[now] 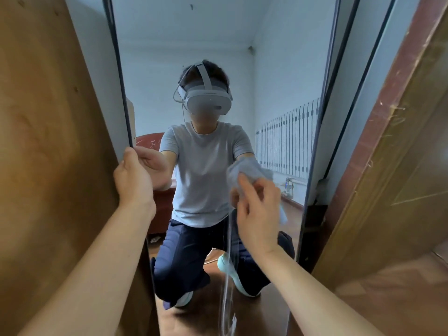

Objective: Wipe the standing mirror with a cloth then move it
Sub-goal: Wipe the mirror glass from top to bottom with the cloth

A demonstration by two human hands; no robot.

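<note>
No words, numbers or signs can be read here. The headset [206,103] seen in the mirror [218,44] has a thin, faint mark on its front. It is too small and blurry to read.
</note>
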